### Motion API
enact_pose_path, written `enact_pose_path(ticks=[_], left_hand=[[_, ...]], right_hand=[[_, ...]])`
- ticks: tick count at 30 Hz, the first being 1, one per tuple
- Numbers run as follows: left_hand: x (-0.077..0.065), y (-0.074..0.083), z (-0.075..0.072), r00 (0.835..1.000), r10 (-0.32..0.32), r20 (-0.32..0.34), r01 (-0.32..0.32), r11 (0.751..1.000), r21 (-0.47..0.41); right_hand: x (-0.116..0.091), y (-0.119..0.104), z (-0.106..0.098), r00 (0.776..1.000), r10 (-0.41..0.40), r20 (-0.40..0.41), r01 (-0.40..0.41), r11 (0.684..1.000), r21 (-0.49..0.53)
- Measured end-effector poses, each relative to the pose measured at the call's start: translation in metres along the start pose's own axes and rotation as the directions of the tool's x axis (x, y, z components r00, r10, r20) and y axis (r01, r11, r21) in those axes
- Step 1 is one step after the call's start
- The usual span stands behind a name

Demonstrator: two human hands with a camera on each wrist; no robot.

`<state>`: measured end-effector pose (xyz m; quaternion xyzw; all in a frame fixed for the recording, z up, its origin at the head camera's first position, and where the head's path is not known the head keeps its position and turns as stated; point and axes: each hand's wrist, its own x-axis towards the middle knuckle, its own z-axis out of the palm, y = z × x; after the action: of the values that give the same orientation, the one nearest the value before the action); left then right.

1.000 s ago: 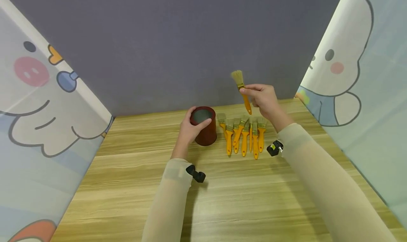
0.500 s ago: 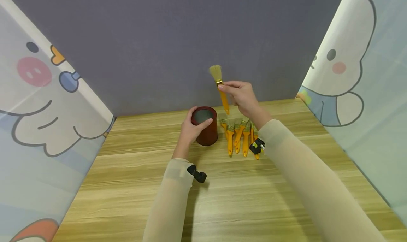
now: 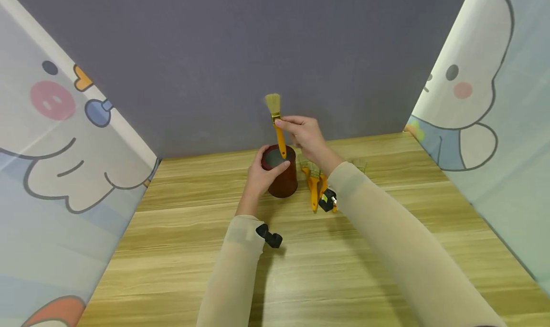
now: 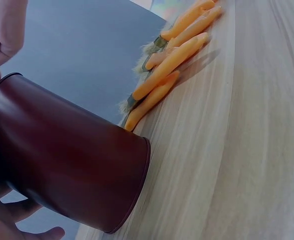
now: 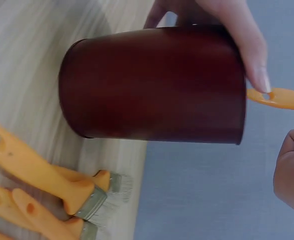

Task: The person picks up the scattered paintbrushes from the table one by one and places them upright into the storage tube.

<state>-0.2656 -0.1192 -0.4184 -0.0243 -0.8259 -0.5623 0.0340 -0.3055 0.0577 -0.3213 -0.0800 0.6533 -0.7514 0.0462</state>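
A person sits at a wooden table, seen from a head camera looking down at both arms. The work shown is putting orange-handled paintbrushes into a dark red cylindrical cup, and it appears to be at its very start: the cup's visible interior looks empty, and no brush stands in it yet.

The right hand holds one paintbrush upright, bristles up, with thumb and fingertips pinched around the handle just below the metal band. The handle's lower tip hangs right at the cup's mouth, above the rim; whether it touches the rim cannot be told.

The left hand wraps around the cup's left side, fingers curled on the wall and the thumb lying over the rim, steadying it upright on the table.

The remaining brushes lie flat in a row just beside the cup on its right, partly hidden behind the right forearm, bristles pointing toward the grey back wall.
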Motion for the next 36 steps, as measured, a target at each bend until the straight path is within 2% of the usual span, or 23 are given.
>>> enact_pose_path(ticks=[8, 16, 25, 36], left_hand=[[0.002, 0.0, 0.001, 1.0, 0.008, -0.005, -0.008, 1.0, 0.012], [0.001, 0.0, 0.0, 1.0, 0.004, -0.004, -0.004, 1.0, 0.002], [0.002, 0.0, -0.001, 1.0, 0.016, 0.002, -0.016, 1.0, 0.003], [0.002, -0.002, 0.0, 1.0, 0.021, -0.004, -0.021, 1.0, 0.017]], right_hand=[[-0.002, 0.015, -0.014, 0.999, 0.032, -0.01, -0.032, 0.999, -0.016], [-0.006, 0.026, -0.027, 0.998, 0.058, 0.005, -0.056, 0.973, -0.224], [-0.01, 0.043, -0.032, 0.998, 0.048, 0.043, -0.026, 0.914, -0.404], [-0.009, 0.062, -0.033, 0.996, 0.064, 0.064, -0.033, 0.915, -0.402]])
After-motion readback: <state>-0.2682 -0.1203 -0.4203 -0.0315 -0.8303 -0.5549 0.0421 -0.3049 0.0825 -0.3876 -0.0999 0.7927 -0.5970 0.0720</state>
